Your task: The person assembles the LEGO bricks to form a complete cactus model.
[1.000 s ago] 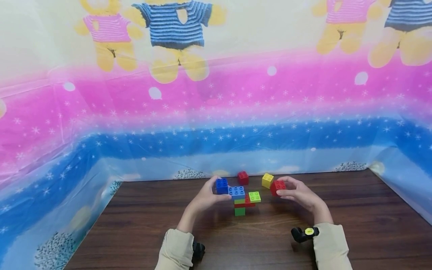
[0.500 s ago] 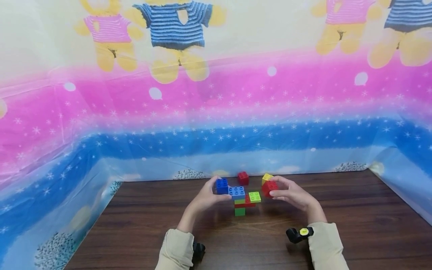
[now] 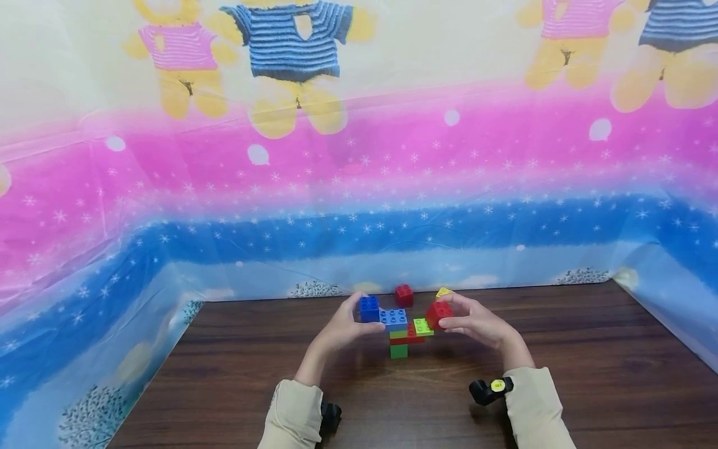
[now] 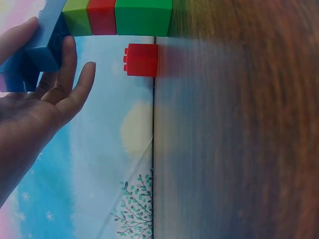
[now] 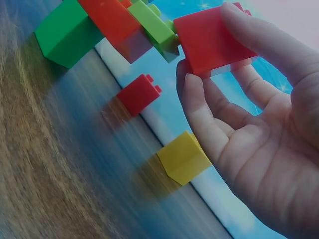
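A stepped stack of toy building bricks stands on the table, with a green brick (image 3: 399, 352) at its foot and a red piece (image 5: 114, 22) above that. Higher up sit a light blue brick (image 3: 394, 319) and, at the left end, a dark blue brick (image 3: 369, 309). My left hand (image 3: 338, 329) grips the blue bricks at that end, thumb along the front. To the right, a lime piece (image 3: 422, 327) sticks out from the stack. My right hand (image 3: 479, 323) pinches a red brick (image 5: 217, 40) close beside and above the lime piece; whether they touch I cannot tell.
Behind the stack a loose red brick (image 3: 404, 295) rests on the brown wooden table (image 3: 235, 374). A yellow brick (image 5: 184, 158) lies behind my right hand, mostly hidden in the head view. A printed cloth (image 3: 359, 231) rises along the table's back edge.
The right hand has moved left with the red brick, from beside the yellow brick to the lime piece, and now covers much of the yellow brick. My left hand has stayed put.
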### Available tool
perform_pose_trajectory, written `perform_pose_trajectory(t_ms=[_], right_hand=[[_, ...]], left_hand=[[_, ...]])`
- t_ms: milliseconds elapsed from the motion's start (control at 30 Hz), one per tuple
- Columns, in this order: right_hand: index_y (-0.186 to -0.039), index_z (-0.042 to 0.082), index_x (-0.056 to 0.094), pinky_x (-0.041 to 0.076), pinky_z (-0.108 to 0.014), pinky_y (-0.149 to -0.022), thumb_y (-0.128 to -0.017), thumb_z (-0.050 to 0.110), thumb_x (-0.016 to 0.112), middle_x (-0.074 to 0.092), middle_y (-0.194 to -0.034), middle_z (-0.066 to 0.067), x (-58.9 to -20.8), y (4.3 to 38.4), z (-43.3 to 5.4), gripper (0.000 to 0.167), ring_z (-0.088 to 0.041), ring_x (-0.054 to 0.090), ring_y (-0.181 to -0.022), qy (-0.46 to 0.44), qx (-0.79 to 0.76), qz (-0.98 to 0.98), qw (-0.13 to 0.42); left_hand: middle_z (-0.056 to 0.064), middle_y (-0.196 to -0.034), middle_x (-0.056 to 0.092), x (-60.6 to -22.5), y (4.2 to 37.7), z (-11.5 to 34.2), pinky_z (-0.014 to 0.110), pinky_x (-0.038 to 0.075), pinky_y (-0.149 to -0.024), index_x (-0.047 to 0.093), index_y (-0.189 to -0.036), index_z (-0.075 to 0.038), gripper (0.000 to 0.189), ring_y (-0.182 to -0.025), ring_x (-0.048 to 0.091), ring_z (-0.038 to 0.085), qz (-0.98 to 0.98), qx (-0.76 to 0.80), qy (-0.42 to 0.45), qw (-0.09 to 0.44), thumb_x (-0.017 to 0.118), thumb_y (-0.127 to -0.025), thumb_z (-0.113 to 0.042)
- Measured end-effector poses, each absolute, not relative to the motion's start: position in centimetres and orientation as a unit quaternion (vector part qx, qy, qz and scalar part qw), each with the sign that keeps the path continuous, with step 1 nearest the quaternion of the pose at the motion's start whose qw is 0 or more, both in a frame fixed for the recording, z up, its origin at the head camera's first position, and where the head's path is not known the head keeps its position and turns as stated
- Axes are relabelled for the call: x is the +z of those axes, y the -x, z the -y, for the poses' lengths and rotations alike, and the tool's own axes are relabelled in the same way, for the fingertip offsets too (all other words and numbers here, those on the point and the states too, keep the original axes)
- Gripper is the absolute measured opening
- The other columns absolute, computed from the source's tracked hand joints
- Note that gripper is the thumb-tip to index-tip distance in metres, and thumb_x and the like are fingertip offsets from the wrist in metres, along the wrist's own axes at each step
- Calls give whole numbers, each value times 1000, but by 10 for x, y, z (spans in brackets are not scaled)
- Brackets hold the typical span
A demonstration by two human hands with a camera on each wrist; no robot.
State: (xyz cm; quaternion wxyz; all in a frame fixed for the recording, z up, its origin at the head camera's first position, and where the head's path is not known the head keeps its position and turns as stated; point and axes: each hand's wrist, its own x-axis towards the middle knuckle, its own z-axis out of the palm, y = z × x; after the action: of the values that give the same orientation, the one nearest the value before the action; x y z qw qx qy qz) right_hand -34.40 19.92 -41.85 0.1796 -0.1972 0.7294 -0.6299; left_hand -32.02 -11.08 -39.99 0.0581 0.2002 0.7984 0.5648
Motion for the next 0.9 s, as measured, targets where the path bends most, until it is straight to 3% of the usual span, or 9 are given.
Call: perform_pose_trajectory(t_ms=[467,900], right_hand=[[-139,1,38,49,-43,-103,-92,23,66,41,-142,-24,-417,343,-194,59,-20,56,-113,184,-611,-749,179],[-129,5,45,51,-39,-87,-90,24,68,56,-126,-13,-414,347,-189,49,-20,59,-102,196,-580,-774,164]], left_hand=[[18,-111,62,-400,322,110,35,55,-89,48,-119,-3,39,-98,60,17,-794,567,-213,58,71,-89,-16],[17,-108,62,-400,323,110,33,54,-87,48,-117,-2,38,-95,60,15,-794,566,-216,59,71,-89,-15]])
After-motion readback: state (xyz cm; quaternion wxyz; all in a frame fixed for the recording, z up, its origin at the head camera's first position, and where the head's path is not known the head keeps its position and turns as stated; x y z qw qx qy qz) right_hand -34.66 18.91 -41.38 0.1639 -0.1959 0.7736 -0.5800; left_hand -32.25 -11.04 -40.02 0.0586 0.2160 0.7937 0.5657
